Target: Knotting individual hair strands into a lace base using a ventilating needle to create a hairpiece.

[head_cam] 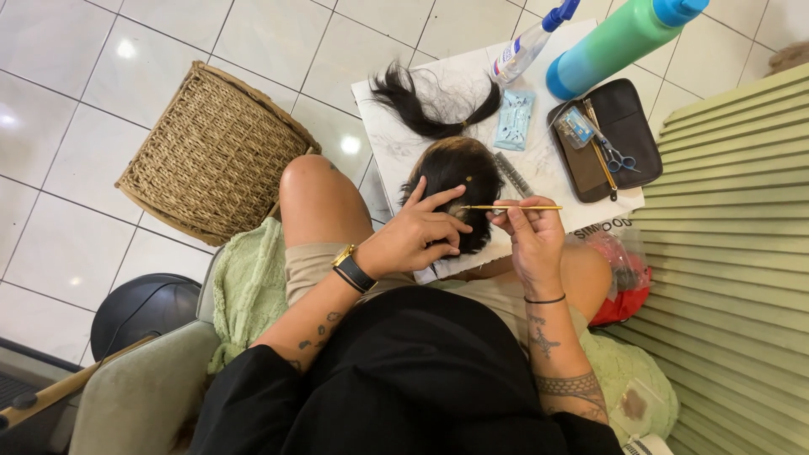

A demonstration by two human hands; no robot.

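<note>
I see the left hand (415,236) flat, open, on the wig (459,190); the right hand (529,234) pinches a thin needle (511,207), tip over the wig's near edge. Free board (548,168) lies beyond.

The person wears a black short-sleeved top and light khaki shorts, both knees bare. The left wrist carries a watch (351,269) with a black band and a gold-coloured case just behind the left hand (413,236); the left forearm bears several small dark tattoos. A thin black band (544,299) circles the right wrist behind the right hand (531,240), and the right forearm shows a cross-shaped tattoo, with a broad patterned band tattoo nearer the elbow.
</note>
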